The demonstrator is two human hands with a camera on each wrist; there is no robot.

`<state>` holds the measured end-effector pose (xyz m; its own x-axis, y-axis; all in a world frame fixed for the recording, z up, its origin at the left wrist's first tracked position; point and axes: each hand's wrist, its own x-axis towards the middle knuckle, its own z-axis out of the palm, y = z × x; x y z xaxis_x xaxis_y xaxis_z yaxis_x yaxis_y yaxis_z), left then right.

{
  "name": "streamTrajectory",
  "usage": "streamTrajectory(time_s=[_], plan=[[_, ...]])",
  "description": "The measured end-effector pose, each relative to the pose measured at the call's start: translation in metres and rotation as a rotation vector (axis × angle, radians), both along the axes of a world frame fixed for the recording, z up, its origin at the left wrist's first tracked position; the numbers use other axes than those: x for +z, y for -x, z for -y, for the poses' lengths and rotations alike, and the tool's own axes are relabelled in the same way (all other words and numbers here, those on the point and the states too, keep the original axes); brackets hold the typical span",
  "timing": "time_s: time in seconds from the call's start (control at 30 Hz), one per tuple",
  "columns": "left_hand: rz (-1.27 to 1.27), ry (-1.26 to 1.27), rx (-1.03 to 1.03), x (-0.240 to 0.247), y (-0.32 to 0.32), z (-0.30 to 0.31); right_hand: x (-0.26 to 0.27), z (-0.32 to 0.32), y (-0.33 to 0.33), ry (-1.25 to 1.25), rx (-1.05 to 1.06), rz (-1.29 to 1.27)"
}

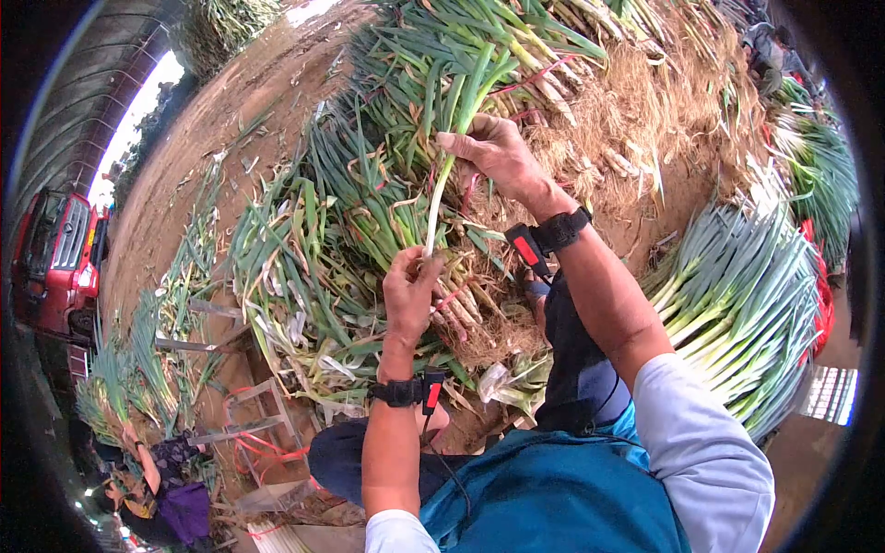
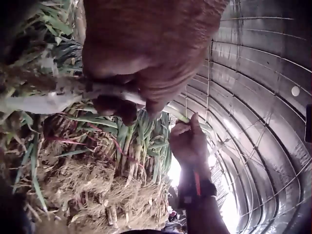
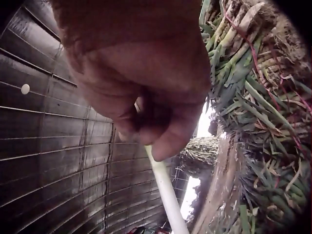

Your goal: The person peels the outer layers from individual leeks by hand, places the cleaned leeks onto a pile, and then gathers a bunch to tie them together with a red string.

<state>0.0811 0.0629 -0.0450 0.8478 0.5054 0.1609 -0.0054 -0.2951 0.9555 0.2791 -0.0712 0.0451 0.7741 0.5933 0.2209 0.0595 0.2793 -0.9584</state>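
A single green onion [image 1: 436, 210] is held up between both hands, its white shank low and its green leaves fanning out above. My left hand [image 1: 410, 293] grips the white lower end, and in the left wrist view its fingers curl round the pale shank [image 2: 44, 104]. Higher up, my right hand [image 1: 502, 158] pinches the stalk where white turns to green. The right wrist view shows the smooth white shank [image 3: 167, 195] running down from those fingers. Right behind the hands lies a tied bundle of green onions [image 1: 378, 217] with dry outer leaves and brown roots.
A big heap of untrimmed onions [image 1: 544, 55] with matted roots lies ahead. Cleaned green onions [image 1: 737, 304] are stacked at the right. Stripped leaves [image 1: 304, 332] and a small stool frame [image 1: 263, 415] are at the left. Another person's arm [image 1: 146, 465] and a red vehicle [image 1: 60, 263] are farther left.
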Motion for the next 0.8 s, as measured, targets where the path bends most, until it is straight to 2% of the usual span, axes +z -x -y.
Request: streamTrajectory(time_s=[0.07,0.2,0.27,0.37,0.4,0.47,0.6,0.67,0.7,0.77,0.8], plan=[[-0.106,0.238,-0.007,0.020,0.004,0.012,-0.001,0.006,0.004,0.040,0.060,-0.063],[-0.075,0.458,0.040,0.020,0.003,0.018,-0.008,0.003,0.010,0.098,0.168,-0.111],[-0.105,0.500,0.039,0.033,0.000,0.022,-0.004,0.003,0.010,0.047,0.232,-0.130],[-0.119,0.525,0.076,0.020,0.010,0.020,0.007,0.010,0.015,0.024,0.124,-0.175],[-0.114,0.436,-0.020,0.012,0.016,0.010,0.003,0.009,0.011,0.062,0.070,-0.121],[-0.079,0.421,0.032,0.007,0.023,0.009,0.005,0.009,0.009,0.050,0.063,-0.092],[-0.200,0.547,0.008,-0.044,0.057,-0.019,-0.002,0.012,0.005,-0.035,0.008,-0.047],[-0.270,0.532,-0.040,-0.056,0.075,-0.031,0.000,0.015,0.000,-0.026,-0.100,-0.020],[-0.350,0.542,0.047,-0.089,0.088,-0.047,-0.001,0.017,-0.003,-0.055,-0.106,-0.031],[-0.443,0.062,0.062,-0.151,0.116,-0.082,0.001,0.019,-0.008,-0.094,-0.106,-0.036],[-0.484,-0.173,0.067,-0.165,0.119,-0.088,0.001,0.022,-0.007,-0.094,-0.099,-0.036]])
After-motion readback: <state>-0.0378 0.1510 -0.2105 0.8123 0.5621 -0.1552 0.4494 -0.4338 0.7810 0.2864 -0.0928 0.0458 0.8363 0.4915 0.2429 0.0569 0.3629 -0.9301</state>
